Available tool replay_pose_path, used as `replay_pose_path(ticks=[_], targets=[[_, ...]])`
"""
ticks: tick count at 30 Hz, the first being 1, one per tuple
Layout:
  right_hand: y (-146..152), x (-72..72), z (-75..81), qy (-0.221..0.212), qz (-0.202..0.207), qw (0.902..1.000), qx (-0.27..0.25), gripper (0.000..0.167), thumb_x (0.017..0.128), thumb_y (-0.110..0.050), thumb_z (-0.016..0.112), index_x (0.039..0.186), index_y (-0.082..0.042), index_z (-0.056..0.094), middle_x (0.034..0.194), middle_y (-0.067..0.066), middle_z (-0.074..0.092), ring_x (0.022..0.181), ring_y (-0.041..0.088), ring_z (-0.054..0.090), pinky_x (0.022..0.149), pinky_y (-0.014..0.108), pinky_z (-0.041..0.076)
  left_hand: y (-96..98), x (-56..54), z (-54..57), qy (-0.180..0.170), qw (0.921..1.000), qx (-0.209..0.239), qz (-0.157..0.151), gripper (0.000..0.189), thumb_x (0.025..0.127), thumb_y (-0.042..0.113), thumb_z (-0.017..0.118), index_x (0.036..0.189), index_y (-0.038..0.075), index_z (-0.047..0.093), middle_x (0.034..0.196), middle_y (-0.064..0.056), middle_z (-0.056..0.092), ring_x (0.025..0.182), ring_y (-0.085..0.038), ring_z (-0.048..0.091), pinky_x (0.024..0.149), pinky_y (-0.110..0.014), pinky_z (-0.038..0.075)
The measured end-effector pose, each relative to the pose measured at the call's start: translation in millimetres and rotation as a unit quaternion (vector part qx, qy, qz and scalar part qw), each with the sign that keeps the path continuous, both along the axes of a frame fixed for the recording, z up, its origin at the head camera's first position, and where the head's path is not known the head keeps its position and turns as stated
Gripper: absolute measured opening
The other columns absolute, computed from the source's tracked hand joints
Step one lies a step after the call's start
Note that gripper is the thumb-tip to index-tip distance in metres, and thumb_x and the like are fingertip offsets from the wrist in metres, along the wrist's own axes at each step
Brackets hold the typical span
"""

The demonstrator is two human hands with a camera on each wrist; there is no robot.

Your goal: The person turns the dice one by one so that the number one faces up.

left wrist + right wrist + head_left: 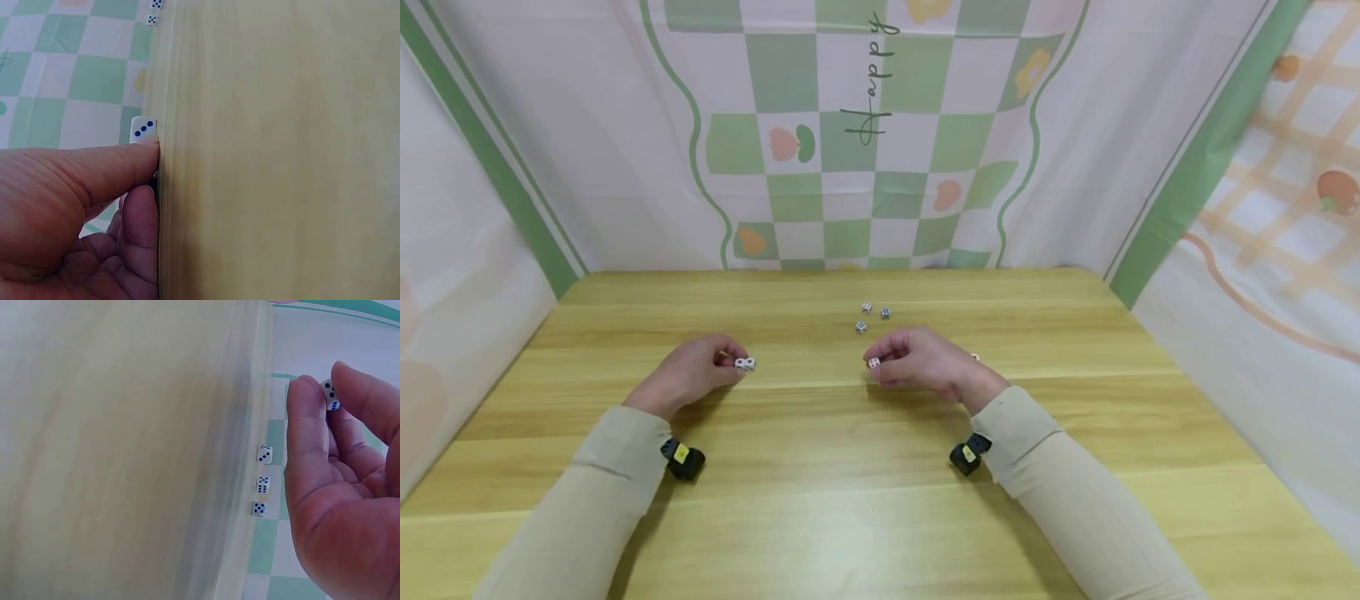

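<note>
Nearest the person, the left hand [688, 377] rests on the wooden table [820, 500], its fingers curled and its thumb tip touching a white die [745, 363] that sits on the wood. The right hand [917, 360] pinches a second die [874, 362] between thumb and fingers just above the surface. Beyond them three more dice [872, 316] lie in a loose cluster, untouched, so the handling seems only partly done.
</note>
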State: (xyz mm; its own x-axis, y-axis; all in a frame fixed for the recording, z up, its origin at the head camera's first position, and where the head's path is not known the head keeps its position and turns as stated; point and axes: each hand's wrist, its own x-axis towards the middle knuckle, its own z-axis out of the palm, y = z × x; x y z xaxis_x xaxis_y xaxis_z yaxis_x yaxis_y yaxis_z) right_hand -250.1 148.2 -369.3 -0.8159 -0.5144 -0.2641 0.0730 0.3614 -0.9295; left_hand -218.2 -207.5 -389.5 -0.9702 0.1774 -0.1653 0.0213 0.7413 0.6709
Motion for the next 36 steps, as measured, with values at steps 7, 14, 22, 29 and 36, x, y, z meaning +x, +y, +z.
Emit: replay_pose_path(ticks=[7,14,22,29,36], targets=[[-0.2,-0.2,0.9,-0.008,0.003,0.9998,-0.016,0.036,0.098,-0.002,0.068,0.132,0.008,0.060,0.104,0.007,0.064,0.097,0.018,0.068,0.092,0.036,0.060,-0.4,0.1,0.5,-0.002,1.0000,-0.003,0.003,0.021,0.103,0.019,0.066,0.120,0.007,0.067,0.110,-0.011,0.063,0.097,-0.026,0.054,0.082,-0.038,0.044],[-1.0,0.6,2.0,-0.014,0.003,0.9994,-0.032,0.036,0.099,-0.001,0.067,0.132,0.010,0.058,0.104,0.005,0.064,0.097,0.017,0.067,0.094,0.037,0.059,-1.2,-0.7,-1.0,-0.003,1.0000,-0.001,0.004,0.020,0.103,0.019,0.066,0.119,0.007,0.067,0.110,-0.010,0.064,0.097,-0.026,0.054,0.083,-0.038,0.044],[-0.5,1.5,3.4,-0.001,0.005,0.9999,-0.014,0.038,0.096,0.001,0.070,0.132,0.008,0.061,0.102,0.005,0.064,0.094,0.016,0.066,0.087,0.030,0.059,-1.0,0.3,0.1,-0.002,1.0000,0.001,0.004,0.021,0.103,0.020,0.066,0.120,0.007,0.067,0.110,-0.011,0.064,0.097,-0.026,0.054,0.082,-0.038,0.044],[0.0,1.4,3.1,-0.001,0.007,1.0000,-0.007,0.039,0.095,0.002,0.070,0.132,0.009,0.061,0.105,0.006,0.065,0.095,0.016,0.067,0.087,0.028,0.059,-0.6,0.5,-0.1,0.000,1.0000,0.000,0.002,0.021,0.102,0.019,0.066,0.119,0.007,0.068,0.111,-0.011,0.064,0.097,-0.026,0.054,0.083,-0.038,0.044],[-0.2,2.5,2.9,0.001,0.012,0.9998,-0.017,0.039,0.096,0.001,0.070,0.132,0.010,0.060,0.104,0.005,0.065,0.095,0.015,0.067,0.090,0.031,0.059,-1.3,0.0,-1.3,0.001,1.0000,-0.002,0.002,0.020,0.102,0.019,0.066,0.118,0.007,0.068,0.111,-0.011,0.064,0.097,-0.026,0.054,0.082,-0.038,0.044]])
